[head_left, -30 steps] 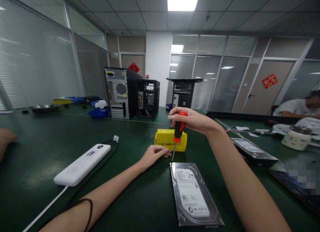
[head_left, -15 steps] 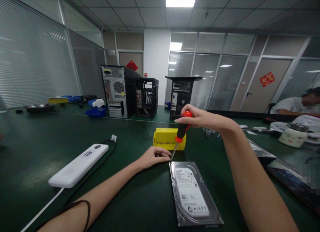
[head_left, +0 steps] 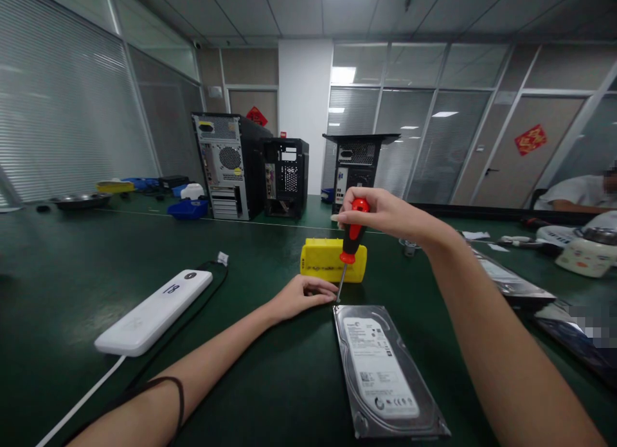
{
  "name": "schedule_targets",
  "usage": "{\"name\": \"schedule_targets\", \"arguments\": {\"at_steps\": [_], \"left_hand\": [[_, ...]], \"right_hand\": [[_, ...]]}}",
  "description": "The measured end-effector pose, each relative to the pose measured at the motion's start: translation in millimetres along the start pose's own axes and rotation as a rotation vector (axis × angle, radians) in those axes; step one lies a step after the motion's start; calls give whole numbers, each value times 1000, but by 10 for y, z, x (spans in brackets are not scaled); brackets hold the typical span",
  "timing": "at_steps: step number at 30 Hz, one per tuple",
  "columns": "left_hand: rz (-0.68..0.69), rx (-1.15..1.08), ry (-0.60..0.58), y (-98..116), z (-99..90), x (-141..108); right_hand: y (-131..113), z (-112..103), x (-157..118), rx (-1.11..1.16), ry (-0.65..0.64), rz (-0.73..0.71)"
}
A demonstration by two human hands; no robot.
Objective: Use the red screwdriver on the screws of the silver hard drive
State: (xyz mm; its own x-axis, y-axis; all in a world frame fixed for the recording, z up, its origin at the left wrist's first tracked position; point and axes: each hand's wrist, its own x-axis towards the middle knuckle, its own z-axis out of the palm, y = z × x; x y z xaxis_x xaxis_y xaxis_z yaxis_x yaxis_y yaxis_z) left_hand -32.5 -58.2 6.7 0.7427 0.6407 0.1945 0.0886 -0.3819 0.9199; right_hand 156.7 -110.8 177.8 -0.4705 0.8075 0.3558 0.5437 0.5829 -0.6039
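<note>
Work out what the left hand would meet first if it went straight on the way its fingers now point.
The left hand would probably meet the screwdriver shaft first, near its tip, by the far left corner of the hard drive. Depth is unclear: hand and shaft may be touching.

Screwdriver point(head_left: 350, 246): red-and-black handle, thin metal shaft; tilted, handle up, tip down by the drive's far left corner; contact unclear. Hard drive point(head_left: 385, 370): silver, rectangular, white printed label facing up; lies flat at near side, right of centre, angled slightly.
</note>
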Motion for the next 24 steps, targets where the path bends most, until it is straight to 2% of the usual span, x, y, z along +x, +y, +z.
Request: {"name": "schedule_targets", "arguments": {"at_steps": [5, 9, 13, 19, 24], "left_hand": [[-40, -130, -45, -1, 18, 13], [-59, -151, -66, 36, 36, 7], [-47, -141, -71, 60, 36, 5], [-28, -132, -77, 42, 17, 10], [-28, -133, -80, 24, 9, 13]], "right_hand": [[5, 112, 65, 250, 31, -9], [61, 99, 46, 515, -48, -24], [114, 102, 54, 663, -89, -37], [227, 214, 134, 737, -21, -5], [325, 268, 170, 919, 40, -14]]}}
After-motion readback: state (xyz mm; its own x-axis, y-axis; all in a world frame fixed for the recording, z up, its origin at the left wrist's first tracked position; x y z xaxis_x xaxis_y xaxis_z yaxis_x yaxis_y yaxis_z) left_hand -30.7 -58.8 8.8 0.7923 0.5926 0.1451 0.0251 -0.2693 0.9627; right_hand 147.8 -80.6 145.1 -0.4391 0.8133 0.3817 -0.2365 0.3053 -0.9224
